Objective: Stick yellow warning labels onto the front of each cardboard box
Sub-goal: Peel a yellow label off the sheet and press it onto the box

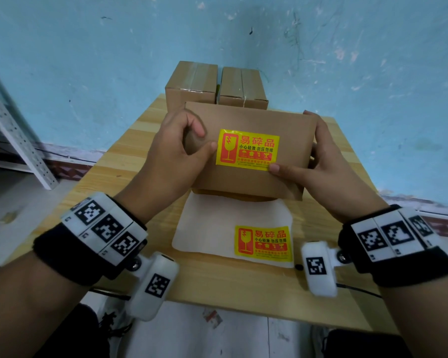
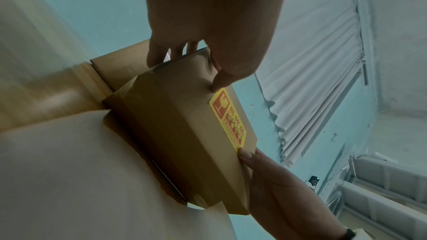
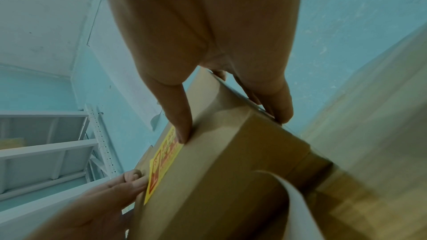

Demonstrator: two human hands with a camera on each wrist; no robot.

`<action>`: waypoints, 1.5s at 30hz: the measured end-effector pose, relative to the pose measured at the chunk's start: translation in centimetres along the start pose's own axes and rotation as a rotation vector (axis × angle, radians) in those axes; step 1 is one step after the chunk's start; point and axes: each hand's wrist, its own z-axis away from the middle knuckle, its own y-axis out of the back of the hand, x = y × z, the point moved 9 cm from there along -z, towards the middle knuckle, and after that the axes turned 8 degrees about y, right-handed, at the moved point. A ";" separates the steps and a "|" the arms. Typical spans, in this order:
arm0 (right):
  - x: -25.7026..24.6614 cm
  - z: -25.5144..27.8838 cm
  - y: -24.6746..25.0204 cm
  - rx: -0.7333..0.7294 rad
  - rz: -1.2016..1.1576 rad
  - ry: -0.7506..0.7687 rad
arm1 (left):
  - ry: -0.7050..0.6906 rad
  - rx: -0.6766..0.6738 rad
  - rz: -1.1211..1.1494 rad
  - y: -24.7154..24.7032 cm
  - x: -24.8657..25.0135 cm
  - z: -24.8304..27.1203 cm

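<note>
A brown cardboard box (image 1: 290,125) is tilted up off the table, front face toward me, with a yellow warning label (image 1: 247,149) stuck on that face. My left hand (image 1: 176,151) grips the box's left end, its thumb (image 2: 221,79) beside the label's upper left corner. My right hand (image 1: 329,161) wraps the right end, and its thumb (image 3: 180,121) presses the label's lower right corner. Under the box lies a white backing sheet (image 1: 204,228) that carries one more yellow label (image 1: 263,244).
Two more sealed cardboard boxes (image 1: 192,83) (image 1: 242,86) stand side by side at the back of the wooden table (image 1: 243,288), against the blue wall. A grey metal shelf (image 1: 16,130) stands to the left. A black cable (image 1: 357,289) trails off the table's front right edge.
</note>
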 end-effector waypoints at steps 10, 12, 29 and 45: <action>0.0 0.0 0.0 0.000 0.010 -0.001 | 0.000 0.000 0.014 -0.1 0.3 0.2; 0.0 0.0 0.0 -0.001 0.012 -0.003 | 0.042 -0.004 0.071 -0.1 -0.1 0.1; 1.1 -0.2 1.8 0.015 0.020 -0.018 | 0.057 -0.088 0.211 0.7 0.2 -0.3; 3.2 1.6 8.9 0.415 0.493 -0.417 | -0.024 -0.349 0.313 -2.0 2.5 1.3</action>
